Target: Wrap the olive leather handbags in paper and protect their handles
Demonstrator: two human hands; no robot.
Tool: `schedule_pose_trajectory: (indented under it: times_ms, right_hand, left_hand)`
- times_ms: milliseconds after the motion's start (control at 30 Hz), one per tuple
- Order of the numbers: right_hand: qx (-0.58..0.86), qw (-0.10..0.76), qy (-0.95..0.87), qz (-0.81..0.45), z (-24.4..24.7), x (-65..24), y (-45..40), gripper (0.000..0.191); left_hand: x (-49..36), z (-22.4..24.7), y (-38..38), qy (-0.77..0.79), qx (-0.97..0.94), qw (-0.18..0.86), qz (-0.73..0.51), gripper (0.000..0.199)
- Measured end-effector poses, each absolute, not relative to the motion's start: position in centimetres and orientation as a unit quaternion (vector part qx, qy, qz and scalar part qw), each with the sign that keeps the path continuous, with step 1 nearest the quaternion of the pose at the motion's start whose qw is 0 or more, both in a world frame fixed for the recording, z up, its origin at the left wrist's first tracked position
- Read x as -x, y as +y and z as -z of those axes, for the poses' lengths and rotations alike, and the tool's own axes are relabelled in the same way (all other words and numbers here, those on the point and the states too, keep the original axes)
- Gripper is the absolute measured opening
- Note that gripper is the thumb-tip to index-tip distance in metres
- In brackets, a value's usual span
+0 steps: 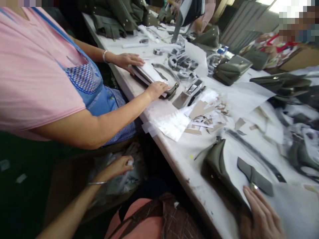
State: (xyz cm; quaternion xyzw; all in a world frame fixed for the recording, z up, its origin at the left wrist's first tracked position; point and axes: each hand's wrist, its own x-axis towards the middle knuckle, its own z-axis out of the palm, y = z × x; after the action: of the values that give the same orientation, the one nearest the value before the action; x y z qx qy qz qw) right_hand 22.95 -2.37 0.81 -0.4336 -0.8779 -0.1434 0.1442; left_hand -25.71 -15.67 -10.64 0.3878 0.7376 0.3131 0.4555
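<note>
Left hand [122, 166], curled, holds a white piece [130, 162] above the box [64, 182] beside the table [171, 156]; right hand [263, 215], fingers extended, touches the table's nearest bag [214, 161], grip unclear.

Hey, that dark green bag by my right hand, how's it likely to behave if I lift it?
The bag will probably flex, since its side panel looks creased. Its body seems full, so it likely won't collapse flat. The strap, arching alongside, might swing.

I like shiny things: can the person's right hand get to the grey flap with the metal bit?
Probably yes: the right hand is at the bag, its fingertips right beside the grey flap, and nothing seems to lie between them.
</note>
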Motion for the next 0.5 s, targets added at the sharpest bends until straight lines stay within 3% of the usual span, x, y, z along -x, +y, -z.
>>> schedule_pose_trajectory:
  times_ms: [133, 267, 367, 500]
  right_hand:
    - [0.426, 0.148, -0.883, 0.128, -2.1, -22.1, -2.1, 0.057]
    - [0.432, 0.142, -0.889, 0.055, -4.9, -21.8, -0.9, 0.042]
    - [0.455, 0.063, -0.886, -0.055, -8.0, -21.6, 0.6, 0.042]
    - [0.450, -0.027, -0.872, -0.193, -12.1, -21.2, 2.5, 0.050]
  left_hand:
    - [24.7, -0.6, -10.7, 0.606, -0.357, 0.525, -0.480, 0.036]
    - [19.3, -8.5, -6.0, 0.479, -0.344, 0.487, -0.644, 0.046]
    - [13.3, -9.6, -3.4, 0.422, -0.367, 0.539, -0.630, 0.048]
    - [6.4, -7.3, -1.4, 0.417, -0.411, 0.627, -0.514, 0.041]
